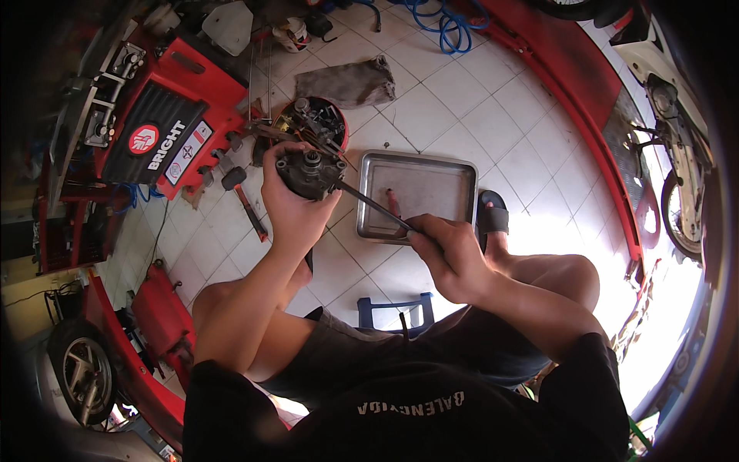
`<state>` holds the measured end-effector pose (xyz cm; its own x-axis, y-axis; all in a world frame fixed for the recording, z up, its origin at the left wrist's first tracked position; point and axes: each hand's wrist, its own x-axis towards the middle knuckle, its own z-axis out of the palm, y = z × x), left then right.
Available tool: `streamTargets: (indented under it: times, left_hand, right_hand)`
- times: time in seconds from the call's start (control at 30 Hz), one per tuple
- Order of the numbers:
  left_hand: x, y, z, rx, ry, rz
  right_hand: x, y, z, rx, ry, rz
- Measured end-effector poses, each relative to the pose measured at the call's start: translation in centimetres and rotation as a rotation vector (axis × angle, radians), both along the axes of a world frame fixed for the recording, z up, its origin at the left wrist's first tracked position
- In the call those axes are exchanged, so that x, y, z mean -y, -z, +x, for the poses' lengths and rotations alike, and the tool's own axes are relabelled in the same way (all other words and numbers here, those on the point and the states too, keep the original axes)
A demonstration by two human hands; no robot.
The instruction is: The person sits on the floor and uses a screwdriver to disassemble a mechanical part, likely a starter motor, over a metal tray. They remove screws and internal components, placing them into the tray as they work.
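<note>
My left hand (291,208) is closed around a dark, greasy metal engine part (308,175) with a toothed shaft end at its middle, held up above the floor. In my right hand (454,258) is a screwdriver (375,205); its long dark shaft slants up to the left and meets the right side of the engine part. My fingers hide its handle. Below the shaft, a shallow metal tray (471,185) rests on the tiles with a small red-handled tool (393,203) inside.
Just beyond my left hand stands a round red container (343,123) full of metal parts. A hammer (248,206) lies left of my left wrist. A dirty grey cloth (346,82) is farther off. At left is a red toolbox (173,115); motorcycles (677,138) flank the area.
</note>
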<state>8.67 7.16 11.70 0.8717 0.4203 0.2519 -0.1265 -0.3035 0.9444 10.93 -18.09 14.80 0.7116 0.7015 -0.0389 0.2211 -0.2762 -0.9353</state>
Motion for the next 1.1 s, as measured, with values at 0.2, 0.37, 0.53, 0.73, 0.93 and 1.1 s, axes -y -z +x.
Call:
streamTargets:
  times: [0.2, 0.37, 0.53, 0.73, 0.93, 1.1]
  left_hand:
    - [-1.1, 0.5, 0.7, 0.041, -0.084, 0.016]
    - [-0.4, 0.6, 0.9, -0.060, -0.153, -0.032]
    - [0.0, 0.7, 0.7, -0.065, -0.146, -0.030]
    - [0.0, 0.8, 0.9, -0.060, -0.125, -0.045]
    - [0.3, 1.8, 0.8, -0.027, -0.139, 0.012]
    - [0.0, 1.9, 0.7, -0.119, -0.156, -0.038]
  right_hand:
    - [-0.1, 0.8, -1.2, 0.131, -0.023, -0.043]
    - [-0.2, 1.2, -0.9, 0.112, 0.006, -0.127]
    - [0.0, 1.8, -0.9, 0.165, 0.067, -0.054]
    - [-0.2, 2.0, -0.5, 0.294, 0.088, -0.102]
    - [-0.2, 1.8, -0.6, 0.329, 0.075, -0.150]
    - [-0.4, 2.1, -0.3, 0.346, 0.068, -0.205]
